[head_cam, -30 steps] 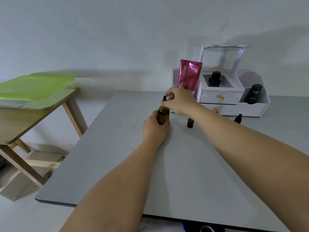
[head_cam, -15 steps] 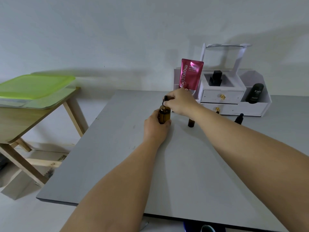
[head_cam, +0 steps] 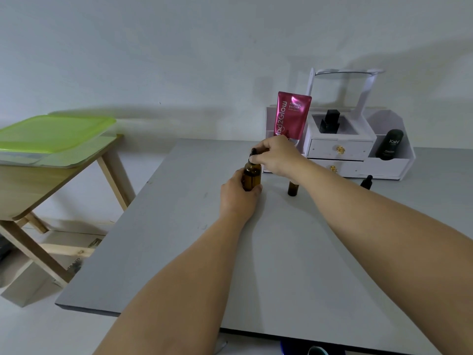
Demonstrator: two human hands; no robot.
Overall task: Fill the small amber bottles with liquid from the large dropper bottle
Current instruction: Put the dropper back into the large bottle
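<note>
The large amber dropper bottle (head_cam: 252, 176) stands upright on the grey table (head_cam: 281, 252). My left hand (head_cam: 236, 198) grips its body from the near side. My right hand (head_cam: 277, 156) pinches its black dropper cap (head_cam: 254, 155) from the right. A small amber bottle (head_cam: 292, 188) without a cap stands just right of the large one, partly behind my right wrist. A small black dropper cap (head_cam: 366, 181) lies farther right on the table.
A white drawer organiser (head_cam: 358, 149) stands at the table's back, holding a pink pouch (head_cam: 291, 116), a black bottle (head_cam: 330, 121) and a dark tube (head_cam: 389, 144). A wooden side table (head_cam: 38, 185) with a green lid (head_cam: 53, 131) stands to the left.
Both hands stay on the large bottle. My right hand has shifted slightly on the dropper cap; the cap sits a little lower on the neck than a second ago.
</note>
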